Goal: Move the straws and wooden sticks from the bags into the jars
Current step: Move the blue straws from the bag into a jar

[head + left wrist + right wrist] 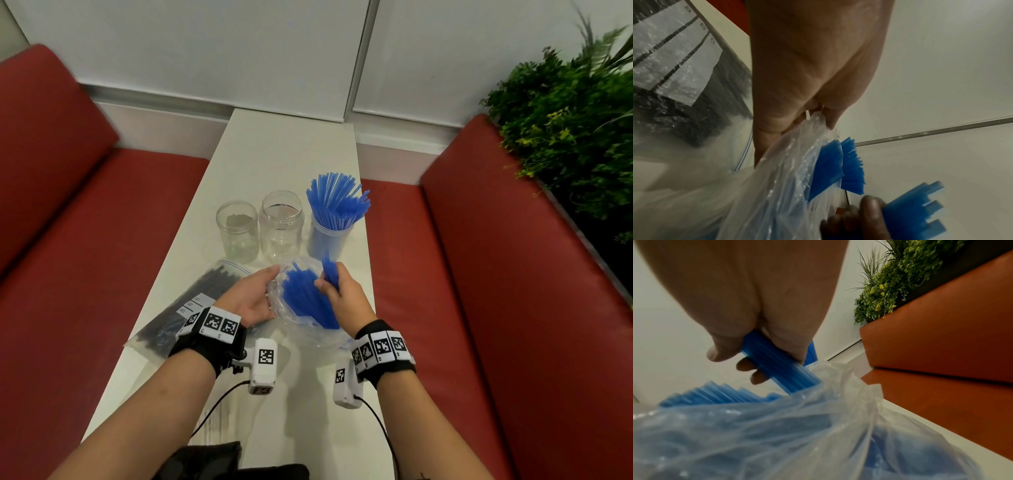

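My right hand [344,298] is curled round a small bunch of blue straws [330,270], lifted just above the clear bag [301,325] at 6 o'clock on the white table [287,144]. My left hand [253,298] pinches the bag's rim w/ thumb and fingers, holding its mouth open; more straws lie inside. Jar of straws [329,236] at 1 o'clock, two empty jars [281,226] at 11–12. Bag of dark sticks [191,301] at 9 o'clock; its white label can't be read.

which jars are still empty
The two clear jars, left and middle, are empty: glass shows straight through. The right jar already holds blue straws.
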{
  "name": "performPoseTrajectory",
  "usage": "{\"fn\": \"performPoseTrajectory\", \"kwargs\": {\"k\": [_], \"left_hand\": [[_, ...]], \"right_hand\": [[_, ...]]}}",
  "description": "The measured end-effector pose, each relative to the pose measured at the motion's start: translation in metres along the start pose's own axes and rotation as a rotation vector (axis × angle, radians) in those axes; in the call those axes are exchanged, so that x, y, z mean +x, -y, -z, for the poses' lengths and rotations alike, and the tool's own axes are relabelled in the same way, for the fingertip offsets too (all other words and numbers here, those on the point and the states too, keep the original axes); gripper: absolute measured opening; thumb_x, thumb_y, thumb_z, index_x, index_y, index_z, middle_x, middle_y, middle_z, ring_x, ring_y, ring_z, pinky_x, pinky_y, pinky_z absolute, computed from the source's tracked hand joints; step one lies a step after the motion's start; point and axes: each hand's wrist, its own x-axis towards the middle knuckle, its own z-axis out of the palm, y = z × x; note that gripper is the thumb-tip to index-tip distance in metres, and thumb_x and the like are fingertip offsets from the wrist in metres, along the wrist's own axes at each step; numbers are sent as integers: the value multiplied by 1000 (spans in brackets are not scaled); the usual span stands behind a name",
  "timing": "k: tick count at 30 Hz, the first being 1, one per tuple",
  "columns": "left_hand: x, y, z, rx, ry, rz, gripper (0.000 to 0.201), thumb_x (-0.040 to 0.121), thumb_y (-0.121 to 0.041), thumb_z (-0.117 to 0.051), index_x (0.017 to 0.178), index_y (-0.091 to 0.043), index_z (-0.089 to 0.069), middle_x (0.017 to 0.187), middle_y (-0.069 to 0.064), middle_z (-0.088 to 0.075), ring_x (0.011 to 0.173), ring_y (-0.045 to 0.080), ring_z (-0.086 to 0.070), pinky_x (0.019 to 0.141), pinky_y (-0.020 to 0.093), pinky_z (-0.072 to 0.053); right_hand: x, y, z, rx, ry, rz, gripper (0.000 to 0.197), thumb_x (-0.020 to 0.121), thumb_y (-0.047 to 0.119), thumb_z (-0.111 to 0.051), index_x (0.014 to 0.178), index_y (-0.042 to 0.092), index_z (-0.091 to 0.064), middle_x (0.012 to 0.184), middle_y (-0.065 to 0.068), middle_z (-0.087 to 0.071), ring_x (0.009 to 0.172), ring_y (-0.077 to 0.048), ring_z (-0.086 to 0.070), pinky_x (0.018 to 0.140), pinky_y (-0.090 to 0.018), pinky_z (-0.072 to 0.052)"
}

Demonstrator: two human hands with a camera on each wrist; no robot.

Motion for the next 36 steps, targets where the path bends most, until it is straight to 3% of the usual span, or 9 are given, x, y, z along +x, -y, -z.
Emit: {"fn": "performPoseTrajectory", "kwargs": {"k": [2, 5, 10, 14, 19, 22, 28, 34, 36], "left_hand": [[1, 1, 2, -15, -3, 10, 40, 107, -33, -52, 140, -12, -60, 134, 17, -67, 125, 37, -64, 111, 62, -44], [2, 3, 3, -31, 25, 25, 41, 106, -33, -53, 140, -12, -60, 135, 17, -66, 126, 38, -63, 111, 62, -44], [2, 3, 3, -26, 37, 34, 41, 106, -32, -54, 142, -13, -59, 138, 17, -65, 128, 38, -61, 112, 64, -41], [3, -1, 4, -14, 55, 39, 43, 105, -32, -56, 142, -13, -59, 140, 16, -64, 131, 37, -59, 114, 62, -40], [6, -5, 4, -17, 57, 39, 39, 106, -31, -52, 141, -14, -60, 137, 14, -66, 128, 36, -62, 113, 62, -41], [7, -7, 3, 2, 80, 37, 38, 104, -31, -54, 138, -14, -62, 133, 14, -69, 125, 35, -65, 111, 61, -44], [15, -9, 5, 24, 76, 33, 40, 108, -33, -50, 141, -15, -60, 137, 14, -66, 128, 35, -62, 114, 60, -41], [24, -11, 11, 42, 54, 30, 40, 107, -34, -49, 140, -14, -61, 135, 15, -67, 126, 35, -64, 111, 59, -44], [28, -11, 12, 32, 29, 34, 40, 106, -34, -52, 139, -14, -61, 134, 16, -68, 126, 35, -64, 111, 60, -45]], "right_hand": [[4, 3, 0, 40, -62, 18, 13, 100, 29, -60, 93, 31, -50, 78, 23, -60, 73, 7, -57, 69, -10, -44], [9, 7, -2, 126, -153, 17, 20, 93, 35, -70, 86, 26, -53, 71, 18, -58, 66, 1, -53, 68, -15, -48], [23, 36, 6, 208, -115, 4, 25, 87, 37, -77, 82, 20, -59, 65, 5, -57, 59, -12, -50, 61, -27, -47], [46, 98, 48, 253, -122, 171, 32, 88, 40, -73, 78, 12, -62, 57, 2, -56, 53, -15, -50, 57, -25, -47], [88, 178, 103, 482, -292, 411, 17, 87, 33, -73, 76, 23, -65, 55, 1, -55, 51, -17, -48, 58, -32, -46], [119, 198, 120, 509, -406, 497, 26, 87, 33, -76, 72, 22, -58, 54, -1, -53, 52, -21, -46, 60, -36, -42], [172, 177, 106, 539, -487, 389, 39, 84, 39, -79, 80, 9, -54, 56, -4, -53, 54, -21, -46, 60, -33, -44], [198, 127, 80, 494, -478, 266, 35, 81, 43, -80, 74, 18, -57, 60, -7, -54, 55, -18, -47, 58, -27, -44], [203, 110, 76, 465, -466, 225, 38, 82, 45, -79, 71, 15, -57, 61, -8, -54, 56, -19, -47, 58, -25, -45]]}}
